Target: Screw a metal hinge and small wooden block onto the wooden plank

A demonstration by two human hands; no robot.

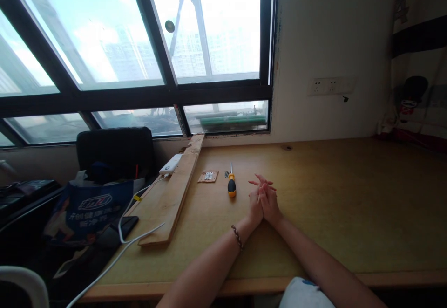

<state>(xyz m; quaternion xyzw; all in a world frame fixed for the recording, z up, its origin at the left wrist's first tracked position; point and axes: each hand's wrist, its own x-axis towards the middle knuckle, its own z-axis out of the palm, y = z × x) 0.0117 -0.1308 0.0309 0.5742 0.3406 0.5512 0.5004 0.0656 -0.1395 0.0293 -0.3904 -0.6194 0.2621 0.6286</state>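
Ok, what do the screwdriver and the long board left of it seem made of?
Screwdriver: bright grey shaft, likely steel; the yellow-and-black handle looks like smooth plastic, though the black part could be rubber.
Board: probably bare wood, judging by its pale tan, unpainted-looking face and darker patches near the far end.

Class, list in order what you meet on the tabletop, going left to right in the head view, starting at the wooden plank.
Wooden plank, small brown board with metal pieces on it, screwdriver, clasped hands.
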